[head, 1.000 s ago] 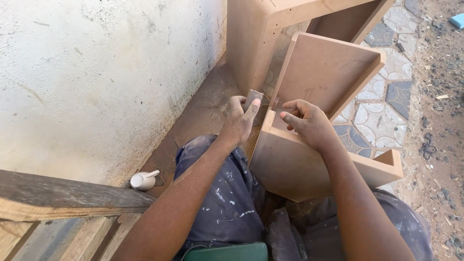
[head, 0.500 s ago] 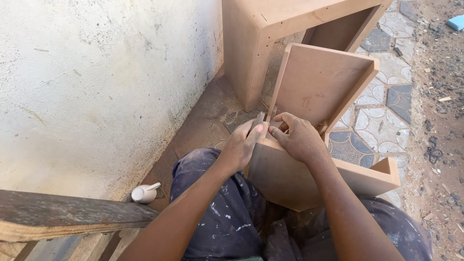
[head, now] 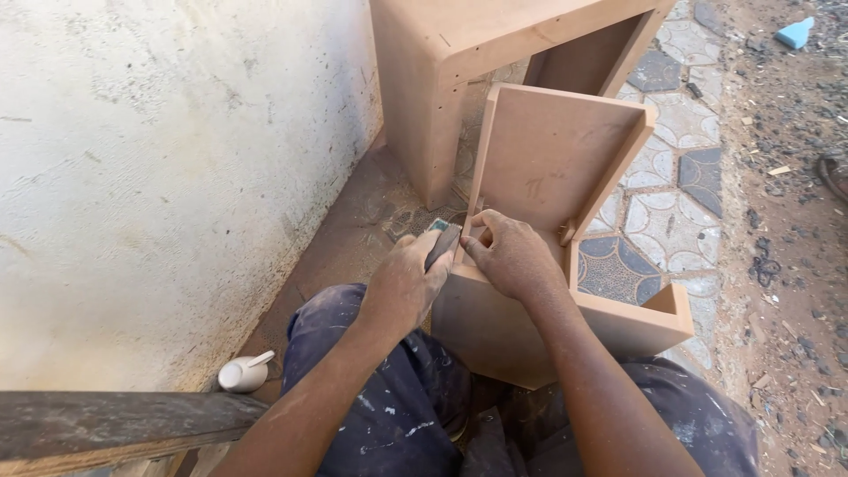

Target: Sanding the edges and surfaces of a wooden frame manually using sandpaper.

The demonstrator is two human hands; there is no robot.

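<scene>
Small open box of plain brown fibreboard (head: 530, 327), resting on the lap, one corner pointing toward the camera, its far panel standing upright. Pressed against the box's near left corner edge, a dark piece of sandpaper (head: 442, 245), greenish at its upper tip. Left hand (head: 402, 287) clamped around the sandpaper, thumb along its face, knuckles up. Right hand (head: 512, 256) just beside it, fingers curled together over the top edge of the same corner, fingertips touching the board close to the sandpaper. Both forearms dusted with fine reddish powder. Underneath, dark blue trousers (head: 389, 397) flecked with white paint. Beyond the box, a larger fibreboard cabinet (head: 424, 97) standing on patterned paving tiles (head: 680, 177), close to a rough white wall (head: 159, 177). Lower left, a small white bottle (head: 240, 374) lying at the wall's foot, near a weathered wooden plank (head: 106, 428). Far right, bare dirt strewn with wood chips.
</scene>
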